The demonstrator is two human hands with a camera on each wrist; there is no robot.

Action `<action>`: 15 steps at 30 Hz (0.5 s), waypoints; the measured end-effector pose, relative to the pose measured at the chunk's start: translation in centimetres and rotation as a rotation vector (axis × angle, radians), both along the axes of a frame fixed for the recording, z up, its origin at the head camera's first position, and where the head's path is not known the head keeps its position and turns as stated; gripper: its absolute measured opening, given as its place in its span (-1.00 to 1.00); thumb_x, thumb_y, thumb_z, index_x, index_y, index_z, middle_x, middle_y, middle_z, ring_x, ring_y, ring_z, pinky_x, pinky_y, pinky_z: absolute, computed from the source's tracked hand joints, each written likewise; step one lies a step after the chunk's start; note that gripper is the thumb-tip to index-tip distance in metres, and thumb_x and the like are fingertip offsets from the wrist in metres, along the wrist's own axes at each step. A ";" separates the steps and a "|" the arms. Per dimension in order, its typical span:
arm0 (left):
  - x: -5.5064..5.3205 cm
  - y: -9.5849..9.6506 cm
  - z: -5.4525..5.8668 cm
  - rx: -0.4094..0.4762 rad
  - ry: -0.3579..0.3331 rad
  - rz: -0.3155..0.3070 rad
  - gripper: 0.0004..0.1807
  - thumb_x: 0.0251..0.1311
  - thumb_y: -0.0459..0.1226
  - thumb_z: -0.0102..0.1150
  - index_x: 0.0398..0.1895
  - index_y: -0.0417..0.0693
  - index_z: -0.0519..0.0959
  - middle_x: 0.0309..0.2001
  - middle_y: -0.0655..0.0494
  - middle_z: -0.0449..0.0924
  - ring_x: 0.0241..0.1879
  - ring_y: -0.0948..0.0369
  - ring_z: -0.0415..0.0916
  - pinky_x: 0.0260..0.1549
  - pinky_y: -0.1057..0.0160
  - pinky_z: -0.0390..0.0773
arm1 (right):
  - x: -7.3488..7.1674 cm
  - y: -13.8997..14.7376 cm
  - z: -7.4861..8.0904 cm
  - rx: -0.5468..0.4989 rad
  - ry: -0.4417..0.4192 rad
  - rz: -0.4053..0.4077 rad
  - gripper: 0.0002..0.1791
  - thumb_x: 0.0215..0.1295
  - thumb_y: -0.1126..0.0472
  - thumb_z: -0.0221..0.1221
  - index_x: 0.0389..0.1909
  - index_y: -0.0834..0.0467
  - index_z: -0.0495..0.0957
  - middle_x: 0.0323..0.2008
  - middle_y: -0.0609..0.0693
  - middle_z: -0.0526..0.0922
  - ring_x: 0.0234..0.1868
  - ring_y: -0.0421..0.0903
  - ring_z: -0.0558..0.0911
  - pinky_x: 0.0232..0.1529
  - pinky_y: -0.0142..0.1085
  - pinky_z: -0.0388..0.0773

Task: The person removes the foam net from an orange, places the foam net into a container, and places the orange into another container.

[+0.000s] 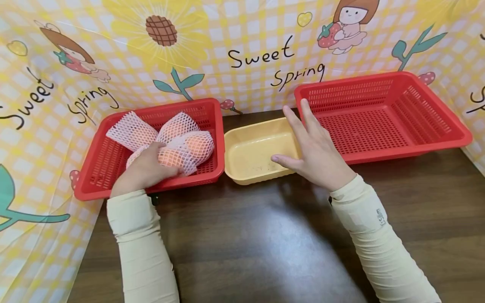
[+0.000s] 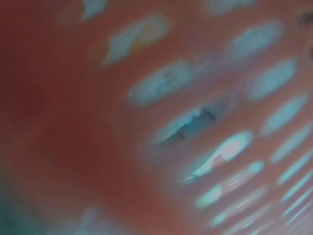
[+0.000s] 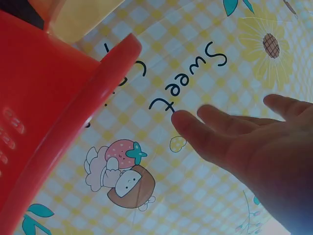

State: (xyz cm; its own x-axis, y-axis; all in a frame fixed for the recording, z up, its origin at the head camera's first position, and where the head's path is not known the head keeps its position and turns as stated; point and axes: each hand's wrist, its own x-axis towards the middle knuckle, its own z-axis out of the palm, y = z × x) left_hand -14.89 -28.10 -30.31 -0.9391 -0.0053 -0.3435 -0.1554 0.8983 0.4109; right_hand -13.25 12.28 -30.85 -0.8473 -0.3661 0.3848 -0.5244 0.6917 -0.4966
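Note:
My left hand (image 1: 145,166) reaches over the front rim of the left red basket (image 1: 89,185). Thumb and fingers grip a round orange-coloured fruit in a white foam net (image 1: 171,158); the palm side is hidden. Several more netted fruits lie around it, such as a far one (image 1: 178,126) and one at the left (image 1: 132,130). Only the blurred slotted basket wall (image 2: 146,117) fills the left wrist view. My right hand (image 1: 316,153) hovers with straight, spread fingers by the yellow tray (image 1: 246,179) and the right red basket (image 1: 363,153). It holds nothing.
The yellow tray stands between the two red baskets, close against the left one. All three sit on a dark wooden table (image 1: 235,240). A checked cloth (image 1: 257,25) printed with flowers and lettering rises behind and at both sides.

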 end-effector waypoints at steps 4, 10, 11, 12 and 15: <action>1.8 0.5 2.2 0.065 0.112 0.041 0.24 0.06 0.19 0.42 0.56 -0.13 -0.15 0.26 -0.37 0.27 0.17 -0.23 0.31 0.13 -0.29 0.33 | 0.0 0.2 0.0 0.016 0.038 0.052 -0.30 0.37 0.10 0.31 0.47 0.18 0.32 0.45 0.24 0.29 0.45 0.17 0.27 0.32 0.22 0.22; 3.7 3.9 4.5 0.167 0.338 -0.115 0.03 0.07 0.01 0.50 0.46 -0.15 0.09 0.26 -0.19 0.23 0.19 -0.11 0.26 0.11 -0.18 0.34 | 0.2 -0.2 0.0 -0.101 0.119 0.218 -0.68 0.35 0.40 0.24 0.10 0.26 0.65 -0.07 0.10 0.72 -0.08 -0.02 0.66 -0.07 -0.10 0.54; 3.9 4.8 4.7 0.189 0.369 -0.160 0.00 0.06 -0.02 0.52 0.45 -0.13 0.14 0.27 -0.16 0.23 0.20 -0.09 0.24 0.12 -0.18 0.33 | 0.3 -0.4 0.0 -0.133 0.140 0.245 -0.69 0.33 0.43 0.24 0.08 0.26 0.66 -0.12 0.07 0.73 -0.14 -0.05 0.66 -0.13 -0.13 0.55; 4.0 5.7 4.7 0.210 0.395 -0.207 -0.03 0.05 -0.04 0.53 0.44 -0.10 0.18 0.27 -0.12 0.24 0.21 -0.06 0.25 0.13 -0.16 0.33 | 0.4 -0.5 0.0 -0.169 0.150 0.272 -0.68 0.31 0.47 0.23 0.06 0.26 0.67 -0.18 0.06 0.73 -0.20 -0.08 0.65 -0.17 -0.17 0.56; 4.4 8.3 4.6 0.295 0.461 -0.361 -0.11 0.02 -0.09 0.56 0.40 -0.01 0.29 0.27 0.00 0.31 0.20 0.05 0.28 0.13 -0.10 0.34 | 0.8 -1.2 0.2 -0.278 0.154 0.350 -0.63 0.26 0.60 0.15 0.02 0.27 0.69 -0.33 0.01 0.69 -0.32 -0.12 0.61 -0.27 -0.25 0.55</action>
